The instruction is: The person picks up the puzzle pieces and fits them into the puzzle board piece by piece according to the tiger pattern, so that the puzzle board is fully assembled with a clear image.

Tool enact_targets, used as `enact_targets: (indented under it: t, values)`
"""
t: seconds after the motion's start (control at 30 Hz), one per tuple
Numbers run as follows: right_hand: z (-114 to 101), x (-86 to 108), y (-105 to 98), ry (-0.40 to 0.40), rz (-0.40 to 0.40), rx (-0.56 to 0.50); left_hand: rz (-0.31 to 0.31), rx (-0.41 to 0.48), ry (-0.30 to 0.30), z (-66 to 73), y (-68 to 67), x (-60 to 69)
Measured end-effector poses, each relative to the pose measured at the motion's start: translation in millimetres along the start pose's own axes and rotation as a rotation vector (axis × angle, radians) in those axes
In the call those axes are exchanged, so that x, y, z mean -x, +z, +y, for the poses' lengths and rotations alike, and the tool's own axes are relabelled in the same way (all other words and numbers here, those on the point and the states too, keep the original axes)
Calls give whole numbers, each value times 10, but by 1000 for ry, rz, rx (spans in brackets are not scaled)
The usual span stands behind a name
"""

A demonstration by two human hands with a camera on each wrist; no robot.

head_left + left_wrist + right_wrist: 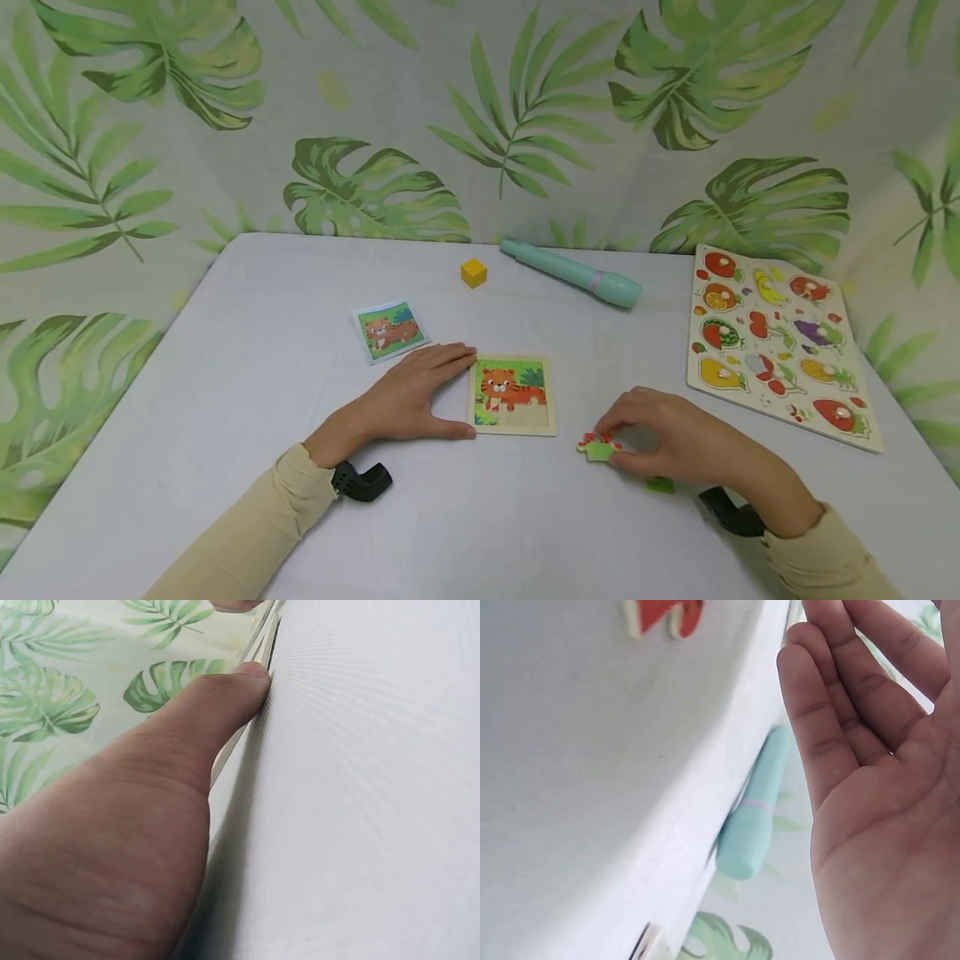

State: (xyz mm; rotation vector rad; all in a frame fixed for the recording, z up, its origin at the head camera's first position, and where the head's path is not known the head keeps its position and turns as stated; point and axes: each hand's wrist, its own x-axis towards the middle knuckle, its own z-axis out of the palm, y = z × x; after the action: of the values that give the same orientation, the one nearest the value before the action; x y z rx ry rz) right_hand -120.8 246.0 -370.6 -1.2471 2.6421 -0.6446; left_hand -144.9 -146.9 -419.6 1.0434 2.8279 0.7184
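My left hand [408,396] spreads along the left side of a wooden tiger puzzle board [551,408]. Its fingertips touch the top-left corner and its thumb the bottom-left corner. Bare wood shows at the lower right of the tiger picture. To the right of the board, my right hand [667,433] pinches a green-and-red puzzle piece [600,450] between thumb and fingers. A second green piece [660,484] lies partly hidden under that hand. An orange-red piece [664,613] shows at the top of the right wrist view; which one it is, I cannot tell.
A tiger picture card [388,331] lies left of the board. Behind are a yellow cube [473,273] and a mint-green wand-shaped thing [573,271]. A fruit peg puzzle board [776,346] rests at the right. Leaf-print cloth [525,125] hangs along the table's back edge.
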Motion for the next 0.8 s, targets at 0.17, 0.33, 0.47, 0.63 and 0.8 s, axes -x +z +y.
enact_targets:
  t: [0.17,0.33,0.47,0.63,0.8]
  values:
    - [-20,-59,-17,-41,24,1,-5,-3,-3,-4,0,2]
    - [-57,-120,-43,-54,35,-15,-8,-4,-3,-6,2,-1]
    - [-84,-158,-58,-48,35,-18,-4,-1,1,-8,3,-3]
    - [-99,-204,-66,-29,36,-11,-1,-3,7,-13,8,-7]
    - [-106,-251,-74,-25,45,-7,-2,-4,6,-14,7,-9]
